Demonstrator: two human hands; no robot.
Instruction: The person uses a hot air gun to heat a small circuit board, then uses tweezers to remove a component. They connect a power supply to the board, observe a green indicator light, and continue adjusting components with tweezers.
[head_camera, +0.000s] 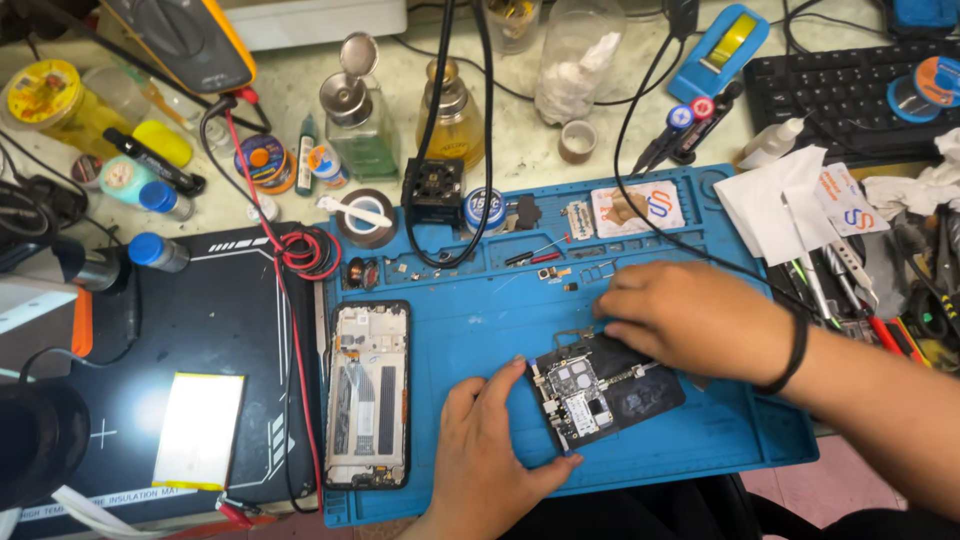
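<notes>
A head camera looks down on a cluttered repair worktop. Nearest, the left hand lies flat with fingers spread, its thumb and fingertips pressing the lower edge of a dark phone circuit board, an irregular flat piece studded with silvery metal shields. The board rests tilted on a blue rubbery work mat with moulded compartments along its far edge. The right hand, a black band on its wrist, reaches in from the right; its fingertips are pinched together at the board's upper edge, and whether they grip anything cannot be told. Left of the board lies one opened phone frame, rectangular, its inner side up. Further left, a black insulation mat carries one flat pale battery. Beyond stand two glass bottles and one black keyboard, with red and black cables crossing the mats.
</notes>
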